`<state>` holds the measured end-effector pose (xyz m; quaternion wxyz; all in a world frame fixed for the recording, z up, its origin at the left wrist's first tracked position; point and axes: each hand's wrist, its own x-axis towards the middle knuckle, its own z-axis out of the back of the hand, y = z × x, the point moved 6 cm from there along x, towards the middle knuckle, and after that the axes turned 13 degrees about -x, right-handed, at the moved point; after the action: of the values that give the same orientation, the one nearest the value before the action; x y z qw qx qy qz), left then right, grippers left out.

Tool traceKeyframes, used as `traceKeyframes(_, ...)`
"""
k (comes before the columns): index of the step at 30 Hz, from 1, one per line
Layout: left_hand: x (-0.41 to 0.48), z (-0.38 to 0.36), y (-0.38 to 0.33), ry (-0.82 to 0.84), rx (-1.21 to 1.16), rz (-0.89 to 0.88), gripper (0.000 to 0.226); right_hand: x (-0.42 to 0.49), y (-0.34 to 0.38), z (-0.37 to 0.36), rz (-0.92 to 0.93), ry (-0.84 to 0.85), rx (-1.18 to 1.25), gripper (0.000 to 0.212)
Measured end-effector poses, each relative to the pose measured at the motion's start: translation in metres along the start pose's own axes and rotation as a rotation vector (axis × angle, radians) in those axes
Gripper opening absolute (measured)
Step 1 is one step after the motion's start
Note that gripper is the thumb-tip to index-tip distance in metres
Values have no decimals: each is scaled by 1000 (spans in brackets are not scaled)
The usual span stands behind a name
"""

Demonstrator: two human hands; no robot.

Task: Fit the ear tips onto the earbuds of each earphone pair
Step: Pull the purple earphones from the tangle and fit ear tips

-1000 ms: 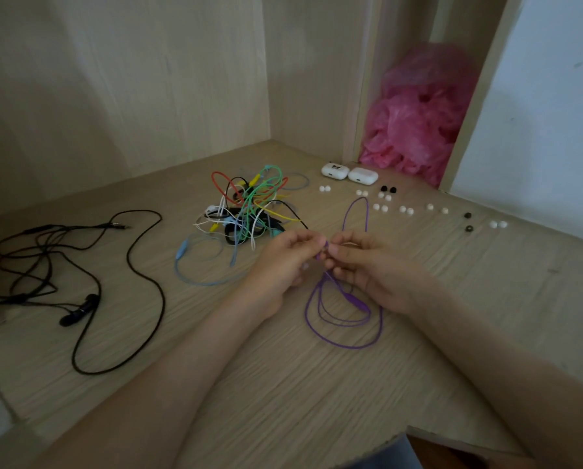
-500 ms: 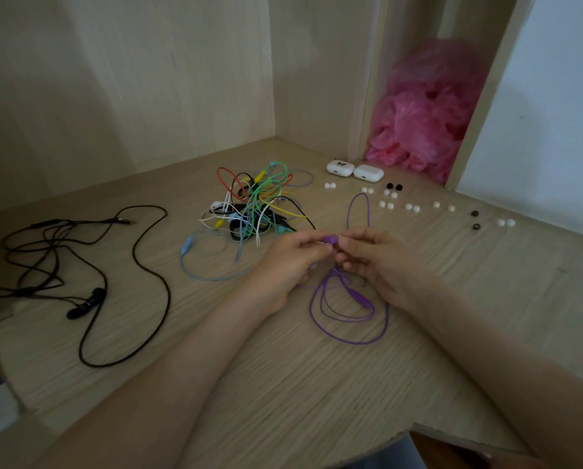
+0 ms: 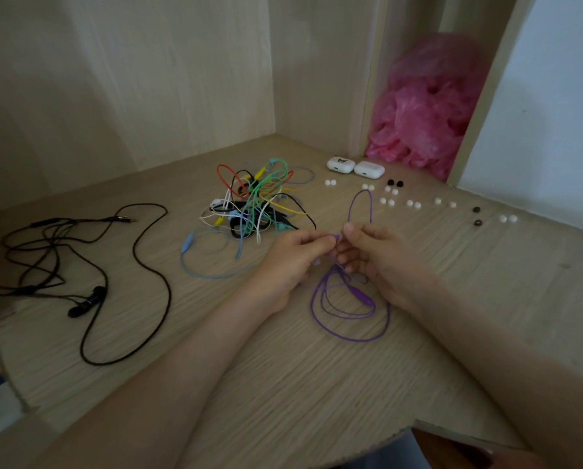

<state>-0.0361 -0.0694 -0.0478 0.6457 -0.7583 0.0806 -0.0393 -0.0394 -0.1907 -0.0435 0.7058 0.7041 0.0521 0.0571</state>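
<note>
Both hands have edged toward 12 o'clock, meeting on the purple earbud (image 3: 336, 237).
Its long axis lies 9-to-3: left hand (image 3: 292, 257) grips one end, right hand (image 3: 379, 260) pinches the other.

My fingertips cover nearly all of the purple earbud (image 3: 336, 237) pinched between my left hand (image 3: 293, 257) and right hand (image 3: 376, 255); whether a tip sits on it I cannot tell. The purple cable (image 3: 349, 324) vanishes under my right palm just below the grip. Far left of the grip, the black earphones (image 3: 90, 299) run off the picture's edge. Beyond the grip to the right, the ear tips (image 3: 413, 203) are too small to make out.
</note>
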Motion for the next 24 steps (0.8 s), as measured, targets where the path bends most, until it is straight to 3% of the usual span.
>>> traceKeyframes(24, -2, -2, -1, 71, -112, 25, 15, 3, -5, 0, 10, 10, -154, 19)
